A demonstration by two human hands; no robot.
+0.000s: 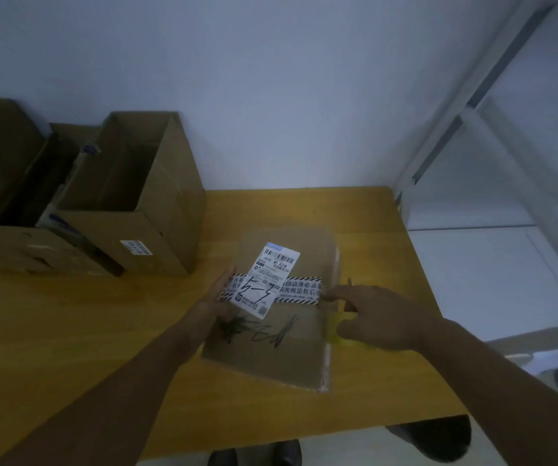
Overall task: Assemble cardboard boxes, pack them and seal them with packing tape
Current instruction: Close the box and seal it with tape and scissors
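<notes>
A closed cardboard box (281, 351) lies on the wooden table (69, 331) in front of me. A printed tape strip (299, 290) crosses its top, with a white shipping label (264, 280) stuck over it and black scribbles below. My left hand (218, 297) lies flat against the box's left side with straight fingers. My right hand (371, 314) reaches over the right edge, its fingers spread and its fingertips touching the right end of the tape. A yellowish clear tape strip (334, 322) runs down the right side under that hand.
A tall open cardboard box (156, 210) stands at the back left, with more open and flattened boxes (11, 183) beside it. A white wall is behind, a glass partition (506, 163) to the right. The table's front edge is close, with dark shoes (254, 455) below.
</notes>
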